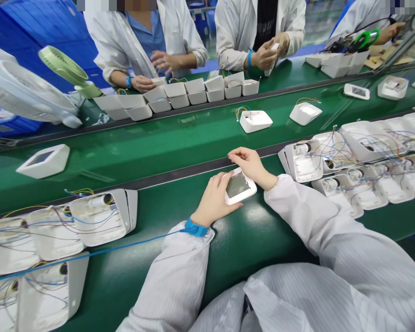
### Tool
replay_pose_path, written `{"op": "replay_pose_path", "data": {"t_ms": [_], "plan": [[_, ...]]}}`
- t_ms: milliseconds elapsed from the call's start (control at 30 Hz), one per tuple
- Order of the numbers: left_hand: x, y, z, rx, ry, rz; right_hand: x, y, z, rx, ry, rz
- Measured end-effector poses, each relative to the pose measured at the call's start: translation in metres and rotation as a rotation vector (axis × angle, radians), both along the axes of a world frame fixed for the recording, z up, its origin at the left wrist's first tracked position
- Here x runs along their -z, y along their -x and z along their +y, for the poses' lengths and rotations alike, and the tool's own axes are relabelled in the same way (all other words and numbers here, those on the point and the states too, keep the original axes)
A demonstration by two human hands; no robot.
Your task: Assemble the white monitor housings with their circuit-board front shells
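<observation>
A white device panel with a rounded frame and a grey screen [238,185] lies low over the green bench in front of me. My left hand [212,197] grips its left side, thumb along the near edge and fingers over the far left corner. A blue wrist strap [195,228] with a cord is on my left wrist. My right hand [251,165] is at the panel's far right edge, its fingers bent to the left and thumb and fingertips close together. Whether anything small is between those fingertips cannot be made out.
Open white housings with wires stand in rows at left [100,221] and right [302,163]. A green conveyor belt [166,143] beyond a dark rail carries white units [256,121]. Across it, co-workers in white coats handle parts behind more housings [197,92]. A fan [27,87] stands far left.
</observation>
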State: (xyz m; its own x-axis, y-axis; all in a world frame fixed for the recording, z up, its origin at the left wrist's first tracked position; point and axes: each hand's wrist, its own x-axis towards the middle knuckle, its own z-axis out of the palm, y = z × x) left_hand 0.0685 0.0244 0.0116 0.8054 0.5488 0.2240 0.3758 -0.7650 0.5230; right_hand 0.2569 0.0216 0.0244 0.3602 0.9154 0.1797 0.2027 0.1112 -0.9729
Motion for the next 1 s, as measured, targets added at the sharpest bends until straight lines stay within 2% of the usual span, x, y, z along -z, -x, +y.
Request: {"op": "replay_pose_path", "data": {"t_ms": [133,333,467,567,667,767,867,1000], "plan": [[0.004,0.001,0.001,-0.096,-0.072,-0.097,-0.003,0.006,-0.002,0.021,0.044,-0.082],[0.006,0.000,0.000,-0.149,-0.214,-0.140,-0.014,0.008,-0.004,-0.044,0.340,-0.367],[0.004,0.002,0.003,-0.110,-0.224,-0.183,-0.016,0.006,-0.006,-0.092,0.285,-0.385],[0.004,0.008,0.010,-0.111,-0.053,-0.334,-0.013,0.007,-0.008,-0.092,0.210,-0.321],[0.005,0.011,0.016,-0.296,0.259,-0.461,-0.010,0.010,-0.010,-0.116,0.139,-0.292],[0.004,0.011,0.018,-0.427,0.452,-0.460,-0.009,0.012,-0.013,-0.131,0.067,-0.288],[0.002,0.010,0.017,-0.442,0.485,-0.461,-0.009,0.012,-0.015,-0.133,0.014,-0.316],[0.002,0.011,0.014,-0.422,0.386,-0.456,-0.008,0.010,-0.015,-0.161,-0.046,-0.360]]}}
